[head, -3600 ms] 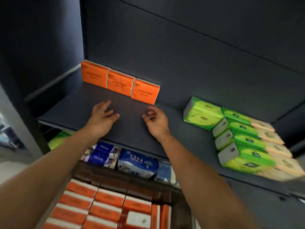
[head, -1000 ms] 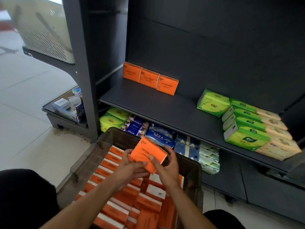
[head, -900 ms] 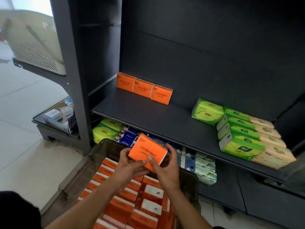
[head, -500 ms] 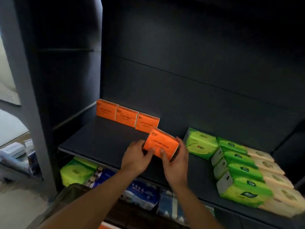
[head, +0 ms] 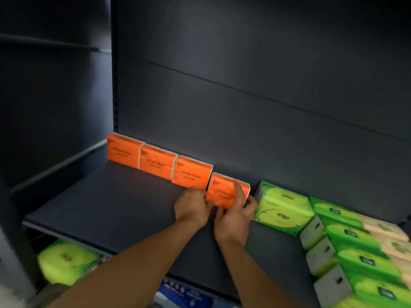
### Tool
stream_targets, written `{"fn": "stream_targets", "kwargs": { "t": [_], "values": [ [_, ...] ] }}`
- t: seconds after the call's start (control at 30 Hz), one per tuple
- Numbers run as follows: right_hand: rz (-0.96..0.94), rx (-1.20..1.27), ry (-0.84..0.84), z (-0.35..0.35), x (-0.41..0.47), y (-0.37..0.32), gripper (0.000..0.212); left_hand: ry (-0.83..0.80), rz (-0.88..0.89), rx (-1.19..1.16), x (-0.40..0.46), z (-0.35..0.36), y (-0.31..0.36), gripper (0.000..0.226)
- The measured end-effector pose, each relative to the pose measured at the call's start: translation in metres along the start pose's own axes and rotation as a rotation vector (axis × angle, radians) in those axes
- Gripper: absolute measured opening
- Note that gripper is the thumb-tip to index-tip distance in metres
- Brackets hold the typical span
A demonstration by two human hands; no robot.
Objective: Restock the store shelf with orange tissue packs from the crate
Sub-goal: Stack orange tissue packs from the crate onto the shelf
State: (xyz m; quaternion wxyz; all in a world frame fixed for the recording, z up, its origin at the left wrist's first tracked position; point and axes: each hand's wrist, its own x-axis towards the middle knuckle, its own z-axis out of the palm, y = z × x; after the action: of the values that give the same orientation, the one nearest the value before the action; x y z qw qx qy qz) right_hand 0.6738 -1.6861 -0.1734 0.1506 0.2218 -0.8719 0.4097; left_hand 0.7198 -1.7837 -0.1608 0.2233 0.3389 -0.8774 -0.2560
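Carried from mid-air half a second ago, the fourth orange tissue pack (head: 224, 192) now stands at the far edge of the shelf (head: 106, 205), right of three orange packs (head: 159, 162) and left of the green tissue packs (head: 281, 206). Its printed face points near, long axis left-right. Left hand (head: 192, 207) and right hand (head: 235, 215) both grip it.

A dark grey shelving unit fills the view: a flat back panel (head: 255, 81) crossed by thin horizontal seams, and a vertical upright (head: 113, 70) at its left edge with a shadowed side bay (head: 53, 85) beyond it. The matte shelf board (head: 106, 205) catches soft, dim light. At the lower left corner a pale strip of floor (head: 13, 295) shows, blurred.
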Motion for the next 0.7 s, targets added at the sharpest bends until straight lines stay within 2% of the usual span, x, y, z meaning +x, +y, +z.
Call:
{"fn": "stream_targets", "kwargs": {
  "t": [0.2,0.37,0.47,0.57,0.7],
  "values": [
    [-0.034,-0.194,0.048,0.0086,0.0002,0.0014,0.089,0.097,-0.114,-0.204,0.0032,0.0026,-0.0052,0.028],
    [-0.041,-0.156,0.097,0.0053,-0.0025,-0.0003,0.088,0.159,-0.108,-0.291,0.0013,0.0021,-0.0084,0.047],
    [-0.051,-0.062,0.065,0.0044,-0.0021,-0.0003,0.085,0.149,-0.075,-0.313,0.0014,0.0018,-0.0107,0.058],
    [-0.062,0.023,0.025,0.0038,-0.0017,0.0009,0.080,0.163,-0.061,-0.318,0.0010,0.0032,-0.0106,0.043],
    [-0.073,0.017,-0.044,0.0043,0.0001,0.0025,0.059,0.186,-0.029,-0.283,0.0020,0.0054,-0.0118,0.024]
  ]
}}
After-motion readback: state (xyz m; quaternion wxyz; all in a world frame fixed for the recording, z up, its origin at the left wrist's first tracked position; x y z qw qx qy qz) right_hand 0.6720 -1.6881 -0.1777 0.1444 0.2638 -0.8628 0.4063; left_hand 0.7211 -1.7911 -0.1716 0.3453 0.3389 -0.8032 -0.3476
